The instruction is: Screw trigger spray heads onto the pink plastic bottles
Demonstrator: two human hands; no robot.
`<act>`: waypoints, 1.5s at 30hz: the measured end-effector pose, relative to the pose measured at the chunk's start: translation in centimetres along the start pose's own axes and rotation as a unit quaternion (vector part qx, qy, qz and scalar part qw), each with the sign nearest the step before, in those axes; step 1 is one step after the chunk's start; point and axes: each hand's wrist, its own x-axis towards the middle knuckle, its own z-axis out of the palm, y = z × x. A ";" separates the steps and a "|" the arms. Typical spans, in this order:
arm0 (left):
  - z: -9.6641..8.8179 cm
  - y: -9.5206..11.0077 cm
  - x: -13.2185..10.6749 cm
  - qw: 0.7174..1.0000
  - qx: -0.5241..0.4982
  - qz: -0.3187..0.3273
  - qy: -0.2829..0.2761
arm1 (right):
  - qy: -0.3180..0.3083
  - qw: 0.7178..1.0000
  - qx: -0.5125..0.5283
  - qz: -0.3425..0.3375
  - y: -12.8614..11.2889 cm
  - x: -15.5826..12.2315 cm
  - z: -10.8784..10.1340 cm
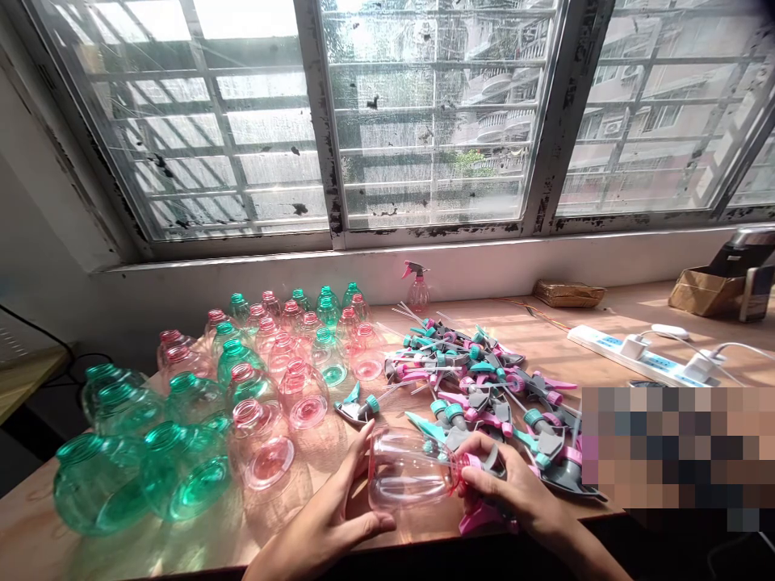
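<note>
A clear pink spray bottle (pixel 407 478) lies on its side in the air above the table's front edge, its neck toward the right. My left hand (pixel 333 504) is closed around its base, with the thumb below and fingers behind. At the neck, my right hand (pixel 508 482) grips a spray head with a pink collar (pixel 470 464) and a pink trigger (pixel 481 516). The collar is against the bottle's mouth; how far it is screwed on I cannot tell. A pile of grey, pink and teal spray heads (pixel 478 367) lies just beyond my right hand.
Several open green bottles (pixel 185 476) and pink bottles (pixel 263 444) stand on the wooden table (pixel 630 311) at left. One pink bottle with a spray head (pixel 417 292) stands by the wall. A white power strip (pixel 635 355), a brown package (pixel 569 294) and a cardboard box (pixel 702 290) are at right.
</note>
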 end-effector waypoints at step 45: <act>0.2 0.6 0.2 1.000 0.015 0.000 0.002 | 0.001 1.000 -0.015 0.003 0.0 0.0 0.0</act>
